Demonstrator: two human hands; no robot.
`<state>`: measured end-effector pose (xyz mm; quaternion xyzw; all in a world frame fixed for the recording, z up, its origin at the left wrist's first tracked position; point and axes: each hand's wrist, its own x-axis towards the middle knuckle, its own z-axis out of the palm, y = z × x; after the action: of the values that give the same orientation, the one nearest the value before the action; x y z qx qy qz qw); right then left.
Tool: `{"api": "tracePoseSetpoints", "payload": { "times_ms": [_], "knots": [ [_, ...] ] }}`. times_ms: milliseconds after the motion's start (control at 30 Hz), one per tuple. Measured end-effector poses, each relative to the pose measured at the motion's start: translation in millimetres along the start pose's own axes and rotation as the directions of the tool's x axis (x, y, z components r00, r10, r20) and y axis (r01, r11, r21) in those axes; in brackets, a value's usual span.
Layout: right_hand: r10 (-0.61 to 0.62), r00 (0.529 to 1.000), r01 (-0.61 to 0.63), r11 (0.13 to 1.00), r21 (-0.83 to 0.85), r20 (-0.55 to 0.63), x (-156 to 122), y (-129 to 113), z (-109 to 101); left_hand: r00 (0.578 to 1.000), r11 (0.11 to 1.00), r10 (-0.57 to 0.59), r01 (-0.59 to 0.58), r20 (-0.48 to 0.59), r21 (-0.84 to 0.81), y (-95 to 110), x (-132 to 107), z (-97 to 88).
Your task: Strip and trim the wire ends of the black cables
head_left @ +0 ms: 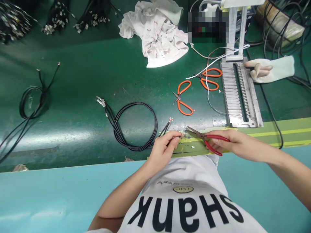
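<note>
My left hand [165, 145] pinches the end of a black cable close to the bench's front edge. The coiled black cable [136, 104] lies just beyond that hand, with metal connectors [100, 101] at its far left end. Another stripped cable end [171, 120] sticks up behind my fingers, showing thin wires. In my right hand [224, 142] are red-handled pliers [204, 137], their narrow jaws pointing left toward the pinched cable end, a small gap away from it. Whether the jaws are fully closed is hard to make out.
Two orange-handled snips [179, 97] lie beyond my hands, near a slotted metal fixture [239, 94] with a white glove [274, 69] beside it. A crumpled white cloth [162, 35] sits at the back. Another cable coil [31, 103] is at left, with cable bundles [57, 19] behind.
</note>
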<state>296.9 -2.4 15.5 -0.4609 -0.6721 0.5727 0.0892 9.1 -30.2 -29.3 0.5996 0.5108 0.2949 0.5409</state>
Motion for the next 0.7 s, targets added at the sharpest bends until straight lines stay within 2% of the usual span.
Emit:
{"api": "tracePoseSetpoints", "payload": {
  "times_ms": [67, 100, 133, 267, 433, 600, 700],
  "knots": [
    [0.063, 0.984, -0.110, 0.951, 0.289, 0.168, 0.2, 1.6, 3.7, 1.000, 0.999, -0.004, 0.004, 0.002, -0.043, -1.3, -1.3, -0.7],
    [0.077, 0.971, -0.161, 0.911, 0.380, 0.227, -0.7, 2.5, 5.3, 1.000, 0.998, -0.004, 0.004, 0.002, -0.063, -1.4, -1.9, -1.1],
    [0.089, 0.970, -0.179, 0.892, 0.415, 0.227, -2.1, 3.3, 6.7, 1.000, 0.997, -0.006, 0.006, 0.003, -0.077, -1.2, -2.5, -1.6],
    [0.093, 0.982, -0.141, 0.942, 0.305, 0.166, -10.2, 5.5, 11.3, 1.000, 0.997, -0.013, 0.013, 0.004, -0.075, 2.4, -3.8, -4.0],
    [-0.028, 0.984, -0.022, 0.960, 0.278, 0.174, -17.3, 2.9, 17.5, 1.000, 0.997, -0.009, 0.008, -0.009, -0.074, 5.0, -4.2, -3.8],
    [-0.012, 0.996, 0.012, 1.000, -0.007, 0.093, -21.0, -1.0, 26.3, 1.000, 0.991, 0.002, -0.003, -0.011, -0.132, 9.1, -4.1, 0.4],
    [-0.002, 0.994, 0.009, 0.998, -0.054, 0.111, -21.5, -3.7, 28.7, 1.000, 0.991, -0.015, 0.013, -0.014, -0.131, 14.8, -4.0, 1.5]
  ]
}}
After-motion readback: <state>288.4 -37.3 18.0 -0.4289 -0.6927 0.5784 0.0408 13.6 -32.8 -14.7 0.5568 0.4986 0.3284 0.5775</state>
